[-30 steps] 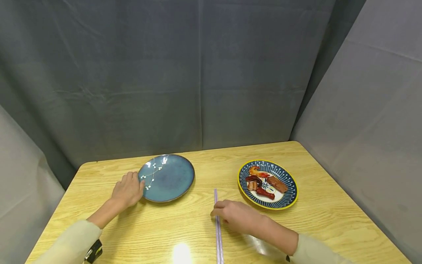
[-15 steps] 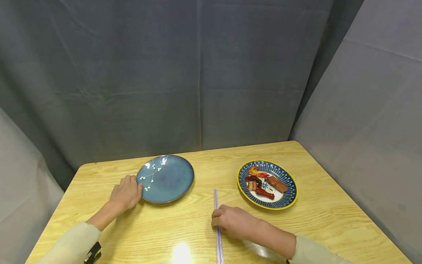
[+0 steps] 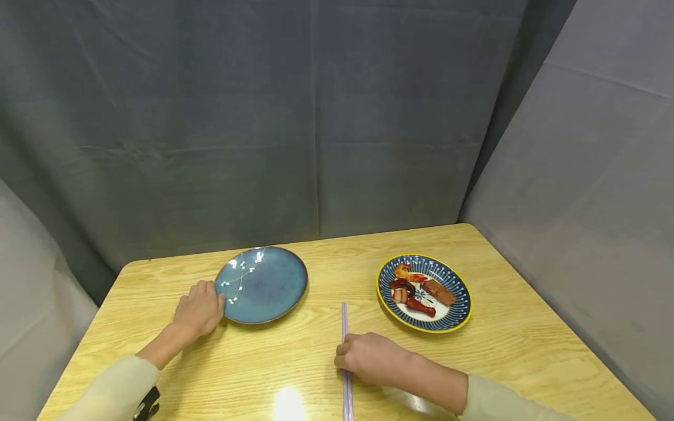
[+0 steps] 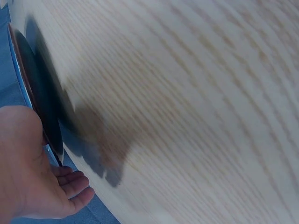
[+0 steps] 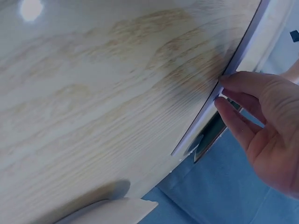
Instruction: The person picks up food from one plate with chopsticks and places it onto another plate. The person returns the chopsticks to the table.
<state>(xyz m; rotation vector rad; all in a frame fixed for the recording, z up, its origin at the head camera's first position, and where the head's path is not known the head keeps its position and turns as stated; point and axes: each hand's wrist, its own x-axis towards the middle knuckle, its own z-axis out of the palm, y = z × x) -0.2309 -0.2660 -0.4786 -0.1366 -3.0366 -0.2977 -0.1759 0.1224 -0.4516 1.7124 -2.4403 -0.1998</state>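
On the left of the table lies a round blue-teal plate [image 3: 271,289] with a white blossom branch painted on it. My left hand [image 3: 200,310] grips its left rim, the thumb toward the near side; the left wrist view shows the plate edge-on, tilted over its shadow. A pair of light purple chopsticks [image 3: 347,397] points away from me along the table's middle. My right hand [image 3: 371,356] pinches them partway along between thumb and fingertips. From the right wrist, the chopsticks [image 5: 191,130] run close along the tabletop, past the fingers [image 5: 231,119].
At the right, a patterned blue-and-white plate [image 3: 463,318] with a yellow rim bears a shrimp [image 3: 404,272], a drumstick [image 3: 421,307], a brown meat slice [image 3: 439,292] and other food pieces. Grey curtains [image 3: 253,146] stand behind the wooden table [image 3: 295,362] and along both sides.
My right hand has slid a little toward me along the chopsticks and closed on them. The blue plate and left hand sit slightly farther left, while the whole view has shifted a little too.
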